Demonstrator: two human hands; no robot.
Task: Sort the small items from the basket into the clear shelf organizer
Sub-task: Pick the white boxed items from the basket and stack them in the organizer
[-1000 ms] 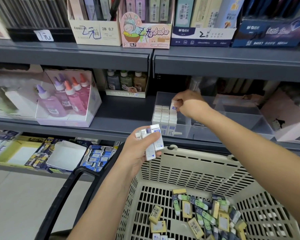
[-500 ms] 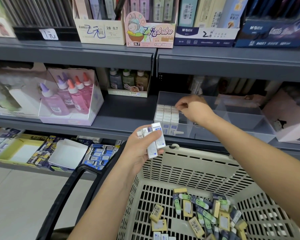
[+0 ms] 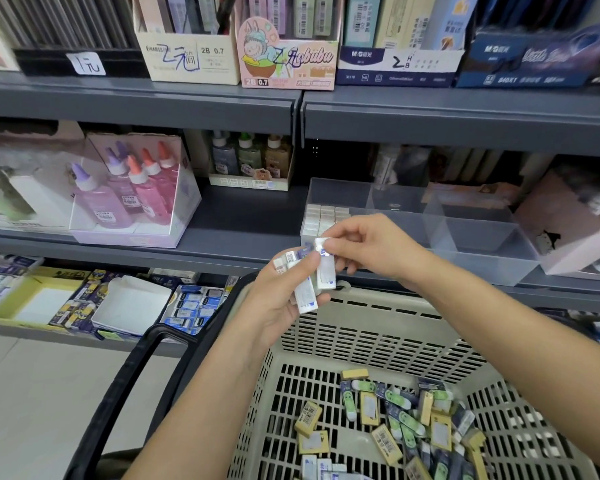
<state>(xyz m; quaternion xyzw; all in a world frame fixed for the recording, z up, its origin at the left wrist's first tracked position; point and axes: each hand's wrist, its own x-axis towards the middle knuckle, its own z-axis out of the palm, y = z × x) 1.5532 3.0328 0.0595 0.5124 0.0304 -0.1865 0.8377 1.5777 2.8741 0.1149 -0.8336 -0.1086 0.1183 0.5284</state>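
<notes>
My left hand grips a small bundle of white erasers above the near rim of the beige basket. My right hand pinches the top of one white eraser in that bundle. Behind the hands, the clear shelf organizer stands on the middle shelf, with rows of white erasers upright in its left compartment. Several yellow, green and dark small erasers lie on the basket floor.
A black basket handle arcs at the lower left. Pink and purple glue bottles in a display box stand left of the organizer. A pink box sits right of it. Low trays of stationery line the bottom shelf.
My right hand has left the organizer's left compartment and come back toward me to the bundle in my left hand, pinching one eraser there. The left hand has stayed roughly in place.
</notes>
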